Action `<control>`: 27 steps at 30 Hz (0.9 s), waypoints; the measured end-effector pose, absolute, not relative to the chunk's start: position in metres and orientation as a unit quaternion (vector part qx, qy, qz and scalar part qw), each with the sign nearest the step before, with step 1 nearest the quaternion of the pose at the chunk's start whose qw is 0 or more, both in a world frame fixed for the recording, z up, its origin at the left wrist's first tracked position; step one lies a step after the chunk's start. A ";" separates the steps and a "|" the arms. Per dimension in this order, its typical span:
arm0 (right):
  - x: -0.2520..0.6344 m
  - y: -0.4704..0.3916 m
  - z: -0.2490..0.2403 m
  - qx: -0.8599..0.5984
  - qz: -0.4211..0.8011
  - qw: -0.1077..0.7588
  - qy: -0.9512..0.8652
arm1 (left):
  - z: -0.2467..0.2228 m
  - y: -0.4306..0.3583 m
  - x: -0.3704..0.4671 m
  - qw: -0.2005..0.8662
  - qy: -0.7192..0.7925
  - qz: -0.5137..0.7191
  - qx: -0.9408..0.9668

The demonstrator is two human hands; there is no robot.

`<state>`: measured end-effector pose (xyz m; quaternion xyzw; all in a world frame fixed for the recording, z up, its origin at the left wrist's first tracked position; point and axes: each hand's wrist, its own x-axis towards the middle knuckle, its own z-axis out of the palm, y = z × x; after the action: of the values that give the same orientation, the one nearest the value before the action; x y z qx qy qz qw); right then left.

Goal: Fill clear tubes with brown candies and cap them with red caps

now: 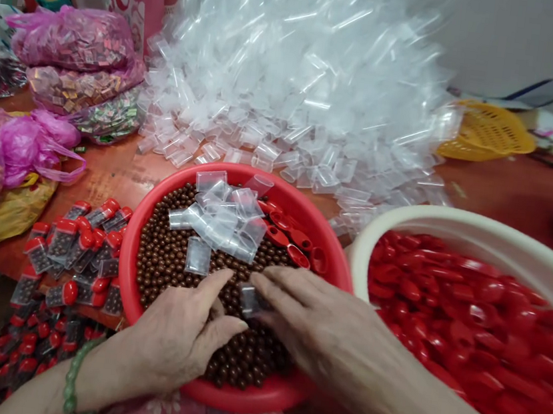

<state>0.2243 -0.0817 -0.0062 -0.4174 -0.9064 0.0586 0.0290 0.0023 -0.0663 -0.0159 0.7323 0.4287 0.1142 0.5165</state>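
Both hands are over a red basin (227, 399) of small brown balls (166, 240). My left hand (191, 331), a green bead bracelet at its wrist, has its thumb and index finger apart, with nothing seen between them; its other fingers are mostly hidden. My right hand (299, 310) holds a clear plastic container (248, 299) at its fingertips, low over the balls. Several empty clear containers (227, 218) are heaped on the balls beyond my hands. Red caps (290, 235) lie at the basin's right side.
A large heap of clear containers (301, 89) stands behind the basin. To the right is a white tub (367, 245) of red caps. Filled, red-capped containers (74, 249) lie at left, near pink bags (75, 41). A yellow basket (487, 132) sits at back right.
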 end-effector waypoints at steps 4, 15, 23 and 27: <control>0.230 -0.080 -0.023 -0.449 -0.026 -0.085 -0.889 | -0.025 -0.064 -0.003 0.453 0.432 0.189 0.756; 0.202 -0.052 -0.040 -0.439 0.295 0.011 -0.848 | -0.031 -0.060 -0.006 0.406 0.436 0.246 0.765; 0.210 -0.052 -0.041 -0.383 0.509 0.240 -0.733 | -0.027 -0.057 -0.007 0.443 0.444 0.177 0.758; 0.208 -0.055 -0.035 -0.378 0.471 0.283 -0.745 | -0.024 -0.052 0.001 0.496 0.438 0.200 0.723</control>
<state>0.2079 -0.0548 -0.0355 -0.3780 -0.7453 0.4709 0.2828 0.0013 -0.0521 -0.0239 0.7228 0.4382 0.1997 0.4957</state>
